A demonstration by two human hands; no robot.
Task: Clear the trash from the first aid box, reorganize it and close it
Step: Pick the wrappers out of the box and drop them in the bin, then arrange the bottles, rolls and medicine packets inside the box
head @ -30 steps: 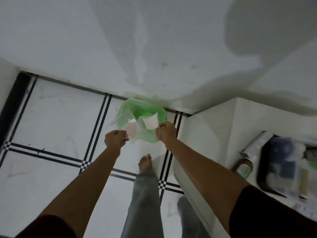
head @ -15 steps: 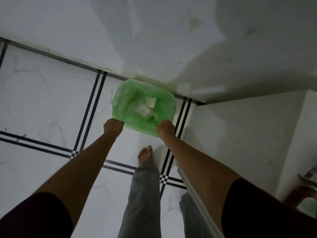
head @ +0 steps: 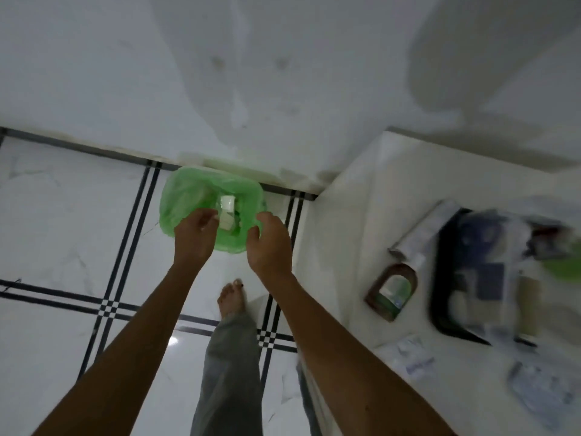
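A bin lined with a green bag (head: pixel 185 199) stands on the floor against the wall, with white scraps of trash (head: pixel 227 212) lying inside. My left hand (head: pixel 193 237) hovers over the bin's near edge, fingers loosely curled and empty. My right hand (head: pixel 270 243) hangs beside it over the bin's right edge, fingers apart, holding nothing. On the white counter (head: pixel 355 215) to the right sits the dark first aid box (head: pixel 440 297), open and full of blurred supplies.
A brown bottle (head: pixel 391 292) lies on the counter left of the box, with a white tube (head: pixel 421 231) above it and blister packs (head: pixel 415 360) near the counter's front. My bare foot (head: pixel 231 297) stands on the white tiled floor below the bin.
Both hands let go of the trash and the bag's edge and drew back, opening. The view swung right, bringing the counter and first aid box back in.
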